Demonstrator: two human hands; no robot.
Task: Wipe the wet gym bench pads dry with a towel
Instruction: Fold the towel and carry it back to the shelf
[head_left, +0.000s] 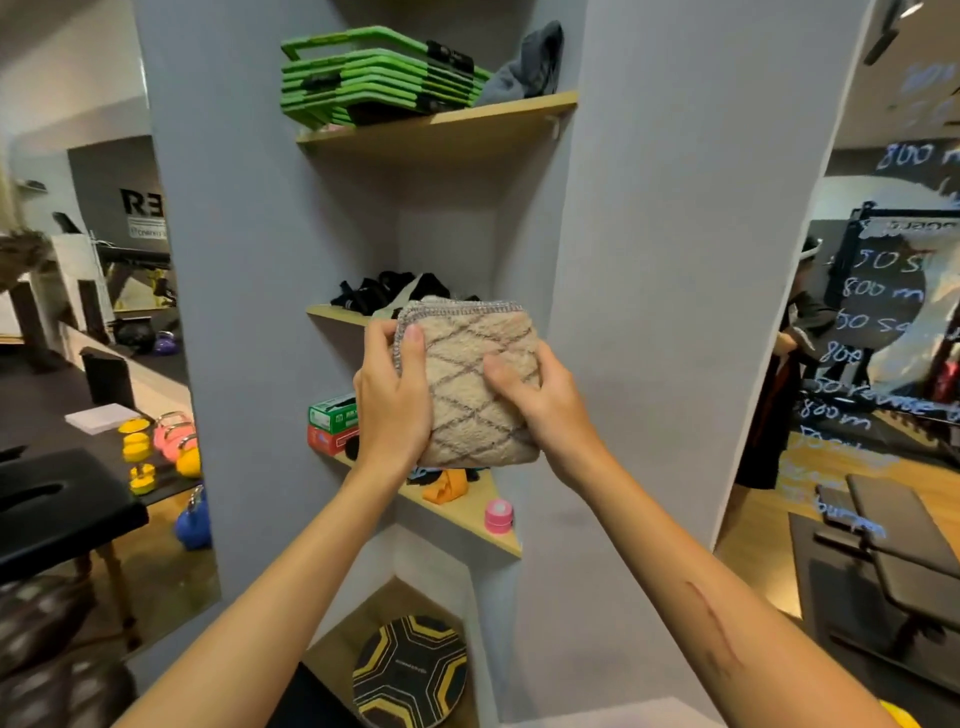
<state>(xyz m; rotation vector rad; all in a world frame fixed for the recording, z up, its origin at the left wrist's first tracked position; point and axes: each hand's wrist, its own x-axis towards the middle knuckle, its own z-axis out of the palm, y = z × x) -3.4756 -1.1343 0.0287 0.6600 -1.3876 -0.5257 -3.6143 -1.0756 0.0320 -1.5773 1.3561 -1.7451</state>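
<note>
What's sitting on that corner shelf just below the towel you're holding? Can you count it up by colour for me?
Green cardboard box: 1
Red cardboard box: 1
Orange cloth bundle: 1
Pink tape roll: 1
Total: 4 clearly seen. The folded beige diamond-patterned towel, held by both hands, hides part of that wooden shelf; dark items behind it are unclear.

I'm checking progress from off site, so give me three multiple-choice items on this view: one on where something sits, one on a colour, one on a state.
1. Where is the pink tape roll?
A. top shelf
B. shelf below the towel
C. floor

2. What colour is the stack of frames on the top shelf?
A. green
B. red
C. white

3. How is the towel held?
A. unfolded, hanging from one hand
B. folded, in both hands
C. lying on the bench

Answers: 1 B, it stands near that shelf's front corner. 2 A, the frames are bright green. 3 B, the left hand and right hand grip the folded bundle.
</note>
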